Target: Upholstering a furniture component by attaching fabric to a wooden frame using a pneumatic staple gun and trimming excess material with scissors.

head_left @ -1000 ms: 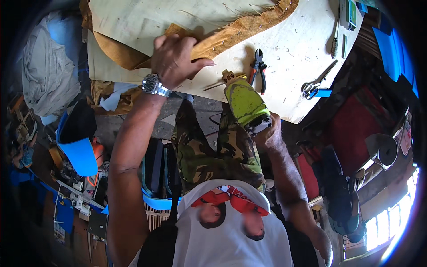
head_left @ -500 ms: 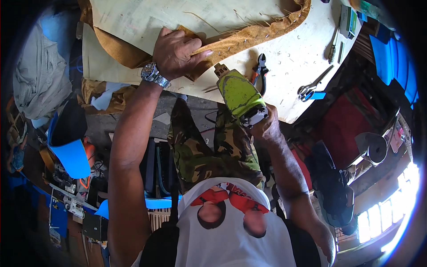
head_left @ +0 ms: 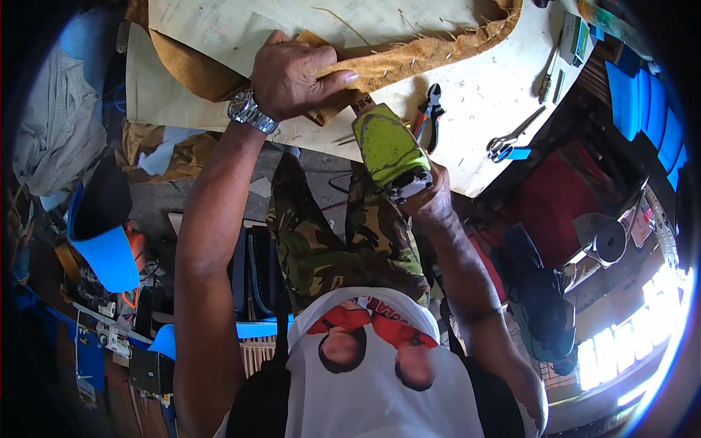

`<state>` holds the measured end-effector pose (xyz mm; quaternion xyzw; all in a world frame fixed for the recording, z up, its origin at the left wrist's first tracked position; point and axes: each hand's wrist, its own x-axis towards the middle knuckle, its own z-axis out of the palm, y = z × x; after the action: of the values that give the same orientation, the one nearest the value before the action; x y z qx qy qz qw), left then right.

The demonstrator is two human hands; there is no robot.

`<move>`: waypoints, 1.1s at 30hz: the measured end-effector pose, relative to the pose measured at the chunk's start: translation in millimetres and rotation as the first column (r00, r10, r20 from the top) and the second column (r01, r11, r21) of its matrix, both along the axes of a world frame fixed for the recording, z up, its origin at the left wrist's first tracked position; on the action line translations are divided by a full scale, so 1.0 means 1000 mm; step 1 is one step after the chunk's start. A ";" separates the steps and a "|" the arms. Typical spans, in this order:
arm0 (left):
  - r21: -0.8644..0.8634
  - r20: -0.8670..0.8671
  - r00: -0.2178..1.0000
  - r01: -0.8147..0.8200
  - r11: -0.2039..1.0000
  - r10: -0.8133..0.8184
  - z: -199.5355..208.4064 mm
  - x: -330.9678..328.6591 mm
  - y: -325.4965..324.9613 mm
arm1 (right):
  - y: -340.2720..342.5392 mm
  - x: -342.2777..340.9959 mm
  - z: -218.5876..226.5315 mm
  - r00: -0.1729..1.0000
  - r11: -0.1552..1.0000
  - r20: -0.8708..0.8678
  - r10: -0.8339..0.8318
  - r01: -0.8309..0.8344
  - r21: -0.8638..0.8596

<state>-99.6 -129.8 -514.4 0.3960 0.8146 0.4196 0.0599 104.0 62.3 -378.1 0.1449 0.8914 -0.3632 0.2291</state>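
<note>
My left hand [head_left: 296,77], with a wristwatch above it, pinches the folded edge of the brown fabric [head_left: 416,64]. Its thumb presses along the fold. A row of staples runs through that fabric strip, which curves to the far right over a pale board [head_left: 241,33]. My right hand [head_left: 431,196] is wrapped round a scuffed yellow-green staple gun [head_left: 391,146], its grip mostly hidden beneath the body. The gun's nose is at the fabric edge, just below my left thumb; whether it touches cannot be made out.
Cutting pliers [head_left: 428,117] lie right of the staple gun on the board. Farther right are scissors [head_left: 511,139], a screwdriver [head_left: 546,84] and a small box [head_left: 577,40]. Loose staples are scattered about. Blue curved panels [head_left: 109,255] stand at the left.
The staple gun's nose has moved up to the fabric edge beside my left thumb. My left hand keeps its hold on the fold. The whole view has shifted slightly.
</note>
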 end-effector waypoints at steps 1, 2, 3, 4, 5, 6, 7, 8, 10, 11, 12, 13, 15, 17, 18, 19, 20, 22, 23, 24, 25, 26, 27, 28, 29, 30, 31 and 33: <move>0.011 -0.003 1.000 -0.013 1.000 0.013 0.000 0.001 0.000 | -0.001 0.002 -0.002 0.999 0.999 0.029 -0.036 0.036 -0.014; 0.044 -0.001 1.000 -0.024 0.999 0.024 0.004 0.000 -0.003 | -0.002 0.002 -0.004 0.996 0.997 0.055 -0.066 0.068 -0.034; 0.042 -0.003 1.000 -0.026 0.999 0.026 0.003 0.001 -0.003 | -0.003 0.005 -0.002 0.996 0.994 0.046 -0.076 0.079 -0.070; 0.035 -0.013 1.000 -0.028 0.999 0.028 0.002 0.002 -0.004 | -0.004 0.007 0.001 0.996 0.994 0.044 -0.074 0.077 -0.073; 0.030 -0.022 0.999 -0.027 0.999 0.028 0.002 0.002 -0.005 | -0.007 0.005 0.005 0.997 0.994 0.036 -0.072 0.075 -0.085; 0.029 -0.025 0.999 -0.027 0.999 0.027 0.003 0.002 -0.007 | -0.011 0.002 0.009 0.997 0.993 0.028 -0.070 0.073 -0.097; 0.035 -0.008 1.000 -0.030 0.999 0.030 0.004 0.001 -0.009 | -0.016 -0.001 0.016 0.996 0.993 0.047 -0.073 0.077 -0.094; 0.042 0.012 0.999 -0.034 0.999 0.034 0.006 0.003 -0.009 | -0.019 0.002 0.015 0.996 0.993 0.047 -0.074 0.078 -0.094; 0.035 0.022 0.999 -0.024 0.999 0.024 0.010 0.004 -0.012 | -0.024 0.006 0.014 0.994 0.994 0.082 -0.068 0.074 -0.075; 0.029 0.026 1.000 -0.015 0.999 0.015 0.010 0.002 -0.014 | -0.028 0.001 0.014 0.998 0.995 0.032 -0.048 0.051 -0.088; 0.030 0.024 1.000 -0.014 0.999 0.014 0.008 0.000 -0.014 | -0.030 -0.001 0.010 0.996 0.994 0.071 -0.054 0.060 -0.089; 0.025 0.012 1.000 -0.013 1.000 0.013 0.007 -0.001 -0.014 | -0.031 -0.002 0.006 0.992 0.993 0.110 -0.059 0.070 -0.091; 0.020 0.002 1.000 -0.012 1.000 0.012 0.007 -0.001 -0.017 | -0.033 -0.001 0.004 0.994 0.995 0.097 -0.047 0.056 -0.087; 0.029 0.015 1.000 -0.021 0.999 0.020 0.009 -0.002 -0.022 | -0.040 0.001 0.007 0.999 0.997 0.008 -0.036 0.036 -0.062; 0.027 0.013 1.000 -0.023 0.999 0.022 0.010 -0.001 -0.024 | -0.043 0.001 0.007 0.999 0.996 0.013 -0.036 0.037 -0.085; 0.038 0.018 0.999 -0.031 0.999 0.031 0.010 0.000 -0.025 | -0.045 0.002 0.010 0.999 0.993 0.032 -0.041 0.045 -0.113; 0.051 0.020 0.999 -0.038 0.998 0.037 0.011 -0.002 -0.026 | -0.049 0.001 0.013 0.998 0.989 0.048 -0.048 0.054 -0.137; 0.019 0.025 0.999 -0.026 0.999 0.026 0.014 -0.006 -0.030 | -0.058 -0.002 0.015 0.999 0.991 0.016 -0.051 0.052 -0.119; 0.013 0.012 1.000 -0.028 1.000 0.028 0.017 -0.007 -0.028 | -0.061 -0.002 0.017 0.996 0.992 0.052 -0.065 0.071 -0.105; 0.008 -0.003 1.000 -0.030 1.000 0.030 0.021 -0.007 -0.026 | -0.061 0.006 0.011 0.997 0.997 0.057 -0.059 0.061 -0.037; 0.013 -0.008 1.000 -0.027 1.000 0.027 0.026 -0.006 -0.023 | -0.058 0.010 0.012 0.997 0.997 0.052 -0.062 0.064 -0.032; -0.007 -0.005 1.000 -0.031 0.999 0.031 0.033 -0.004 -0.023 | -0.058 0.013 0.019 0.996 0.999 0.077 -0.041 0.043 -0.013; -0.025 -0.006 0.999 -0.034 0.999 0.034 0.042 -0.003 -0.021 | -0.057 0.015 0.028 0.995 1.000 0.098 -0.022 0.022 0.007; -0.011 0.000 0.999 -0.033 0.999 0.033 0.052 -0.004 -0.014 | -0.052 0.019 0.043 0.973 0.993 0.203 -0.107 0.114 -0.025; 0.001 0.007 0.999 -0.033 0.999 0.033 0.069 -0.001 -0.008 | -0.041 0.024 0.077 0.964 0.970 0.218 -0.152 0.188 -0.153; -0.053 0.007 0.999 -0.038 0.998 0.039 0.088 0.007 0.002 | -0.022 0.052 0.106 0.955 0.968 0.254 -0.152 0.195 -0.156; -0.088 0.016 1.000 -0.007 0.996 0.008 0.113 0.010 0.012 | -0.003 0.089 0.127 0.953 0.933 0.193 -0.234 0.276 -0.230; -0.156 0.018 0.999 0.032 0.987 -0.030 0.169 0.007 0.029 | 0.017 0.115 0.204 0.942 0.940 0.137 -0.307 0.323 -0.113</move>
<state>-93.0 -100.9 -345.5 0.3996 0.8381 0.3567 0.1034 219.1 79.5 -174.4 0.2911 0.8154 -0.4449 0.2289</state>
